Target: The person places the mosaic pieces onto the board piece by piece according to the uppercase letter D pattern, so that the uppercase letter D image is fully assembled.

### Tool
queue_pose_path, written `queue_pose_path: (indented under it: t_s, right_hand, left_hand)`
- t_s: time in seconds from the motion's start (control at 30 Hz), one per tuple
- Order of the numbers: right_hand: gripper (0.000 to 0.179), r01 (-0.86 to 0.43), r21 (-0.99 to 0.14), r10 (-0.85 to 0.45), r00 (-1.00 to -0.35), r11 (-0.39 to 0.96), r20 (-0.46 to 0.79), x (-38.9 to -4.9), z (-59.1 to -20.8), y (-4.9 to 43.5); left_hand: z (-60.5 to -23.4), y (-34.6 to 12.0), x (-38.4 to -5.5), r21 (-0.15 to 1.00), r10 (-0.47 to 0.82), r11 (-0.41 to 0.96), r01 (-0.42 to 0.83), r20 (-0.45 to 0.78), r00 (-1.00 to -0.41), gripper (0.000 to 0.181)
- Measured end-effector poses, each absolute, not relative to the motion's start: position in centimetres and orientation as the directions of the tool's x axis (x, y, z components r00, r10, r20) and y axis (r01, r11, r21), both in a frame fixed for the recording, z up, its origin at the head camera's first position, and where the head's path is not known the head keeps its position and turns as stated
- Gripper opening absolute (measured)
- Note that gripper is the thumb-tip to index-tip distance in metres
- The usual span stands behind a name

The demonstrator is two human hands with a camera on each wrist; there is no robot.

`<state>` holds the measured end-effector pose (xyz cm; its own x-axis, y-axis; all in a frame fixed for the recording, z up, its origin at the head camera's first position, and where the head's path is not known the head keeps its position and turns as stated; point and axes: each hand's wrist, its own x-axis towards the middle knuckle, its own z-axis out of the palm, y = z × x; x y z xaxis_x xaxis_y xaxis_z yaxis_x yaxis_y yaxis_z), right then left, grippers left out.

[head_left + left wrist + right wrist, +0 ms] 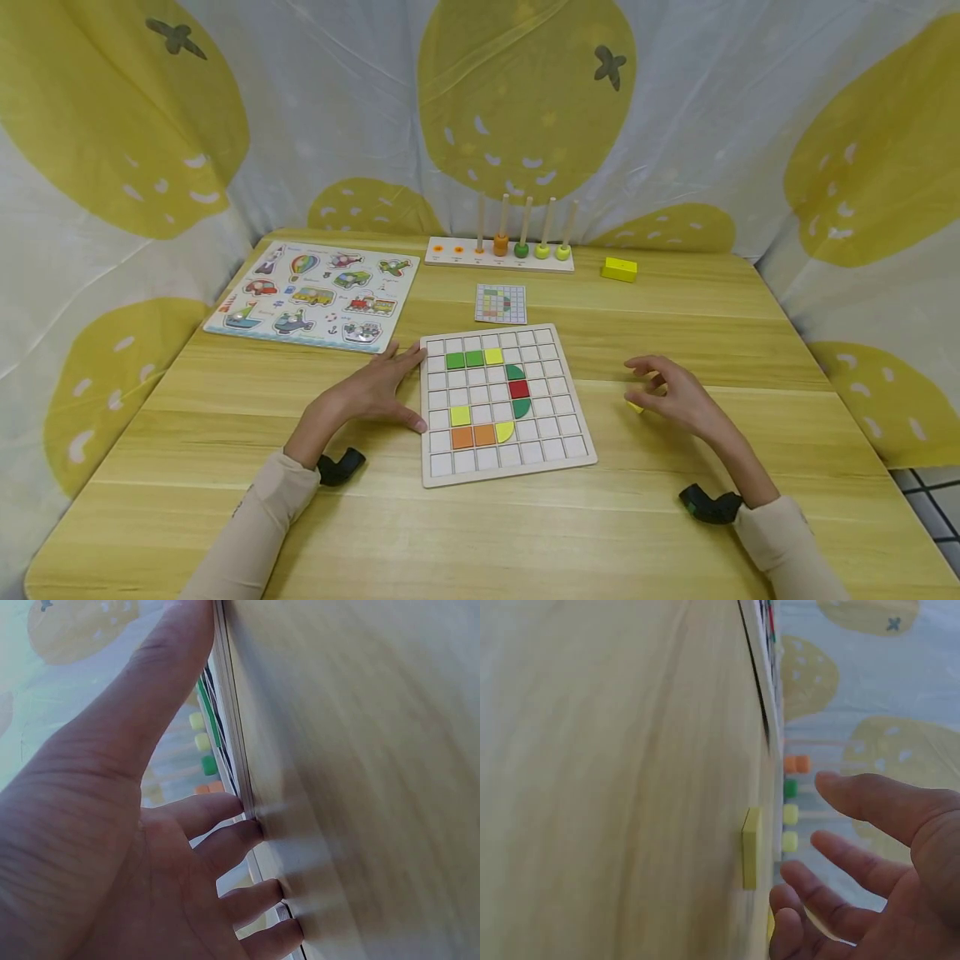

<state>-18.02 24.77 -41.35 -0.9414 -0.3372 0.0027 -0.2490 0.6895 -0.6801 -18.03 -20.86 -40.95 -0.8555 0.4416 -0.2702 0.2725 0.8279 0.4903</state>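
Observation:
My left hand lies spread along the left edge of a wooden grid board, thumb and fingertips at its rim. On the board sit green squares, yellow squares, orange squares, a red square and rounded green and yellow pieces. To the right of the board, my right hand hovers with loosely bent fingers just above a small yellow tile. In the right wrist view its thumb and fingers stand apart, and that tile rests on the table below them.
A small pattern card lies behind the board. Farther back stands a peg stacker with coloured beads, with a yellow block to its right. A vehicle puzzle board is at the back left, close to my left fingertips.

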Motion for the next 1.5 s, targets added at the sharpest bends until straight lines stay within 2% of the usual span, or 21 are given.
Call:
queue_pose_path:
  t_s: [0.33,0.83,1.07,1.5]
  right_hand:
    - [0.058,-0.210,-0.645,-0.340,-0.937,0.735,-0.083,-17.6,-42.0,25.6]
    - [0.024,-0.242,-0.610,-0.340,-0.939,0.755,-0.048,-17.4,-42.4,25.8]
    - [0.023,-0.280,-0.618,-0.357,-0.934,0.734,-0.002,-17.6,-42.9,25.7]
    - [0.026,-0.269,-0.699,-0.385,-0.923,0.663,-0.010,-17.6,-42.8,24.9]
  left_hand:
    - [-40.9,-20.9,-18.1,0.493,0.444,0.826,0.275,-0.266,-0.856,0.119]
    - [-41.1,-20.9,-18.0,0.500,0.442,0.823,0.269,-0.266,-0.857,0.118]
    - [-41.1,-21.0,-18.0,0.495,0.437,0.827,0.267,-0.267,-0.859,0.119]
    - [-41.0,-21.0,-18.1,0.488,0.435,0.830,0.270,-0.263,-0.861,0.119]
